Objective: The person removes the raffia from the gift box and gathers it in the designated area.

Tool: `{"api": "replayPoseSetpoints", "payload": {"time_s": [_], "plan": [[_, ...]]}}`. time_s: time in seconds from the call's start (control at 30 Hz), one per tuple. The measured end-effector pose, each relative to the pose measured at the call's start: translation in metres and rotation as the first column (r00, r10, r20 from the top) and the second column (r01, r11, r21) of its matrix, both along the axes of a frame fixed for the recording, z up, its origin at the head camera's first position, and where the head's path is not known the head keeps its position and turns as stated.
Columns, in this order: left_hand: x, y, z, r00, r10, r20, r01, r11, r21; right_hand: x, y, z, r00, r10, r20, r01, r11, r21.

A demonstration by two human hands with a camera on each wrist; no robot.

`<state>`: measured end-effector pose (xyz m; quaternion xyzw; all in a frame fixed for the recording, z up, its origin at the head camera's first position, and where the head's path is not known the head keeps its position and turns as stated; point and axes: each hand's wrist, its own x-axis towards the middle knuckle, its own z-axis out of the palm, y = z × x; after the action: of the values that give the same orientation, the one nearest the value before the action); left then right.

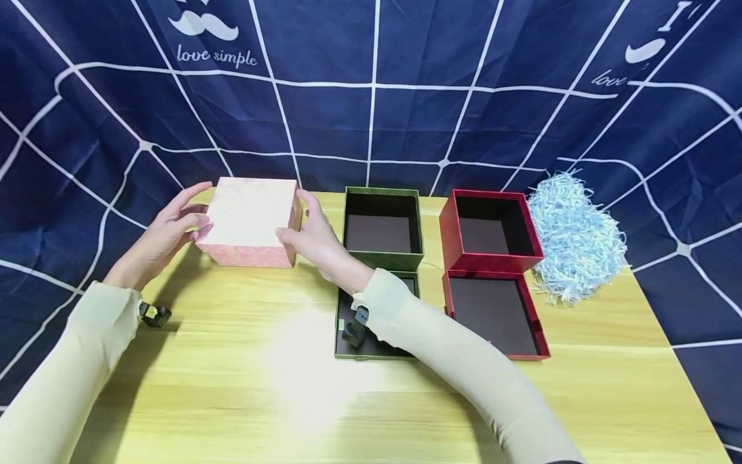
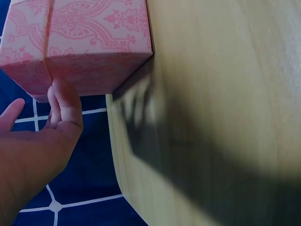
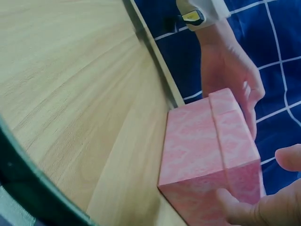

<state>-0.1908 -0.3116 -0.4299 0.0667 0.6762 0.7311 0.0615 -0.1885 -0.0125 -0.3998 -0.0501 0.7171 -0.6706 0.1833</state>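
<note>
A pink patterned box [image 1: 252,211] with its lid on stands at the table's far left. A seam between lid and base runs round its sides, as the left wrist view shows. My left hand [image 1: 176,218] is at the box's left side, its thumb touching there near the lid's seam. On the opposite side my right hand [image 1: 317,241] touches the box with extended thumb and fingers spread apart. In the right wrist view the box [image 3: 195,141] rests on the table near its edge, with a right-hand digit against its near side.
Right of the pink box stands an open green box [image 1: 382,259], its lid [image 1: 377,351] lying in front, partly under my right forearm. An open red box [image 1: 489,263] and its lid [image 1: 493,309] come after. Blue shredded paper [image 1: 576,238] lies far right. Dark blue cloth [image 1: 417,122] hangs behind.
</note>
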Motion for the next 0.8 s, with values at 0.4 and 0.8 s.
{"api": "replayPoseSetpoints", "payload": {"time_s": [0.4,0.8], "plan": [[-0.01,0.0,-0.003,0.993,-0.12,0.018,0.12,0.993,-0.008,-0.022,-0.016,-0.017,0.999,-0.051,0.017,0.052,0.998,-0.045],[-0.018,-0.007,0.001,0.984,-0.163,0.071,0.167,0.984,-0.055,-0.028,-0.021,-0.022,0.996,-0.09,0.027,0.091,0.995,-0.045]]}}
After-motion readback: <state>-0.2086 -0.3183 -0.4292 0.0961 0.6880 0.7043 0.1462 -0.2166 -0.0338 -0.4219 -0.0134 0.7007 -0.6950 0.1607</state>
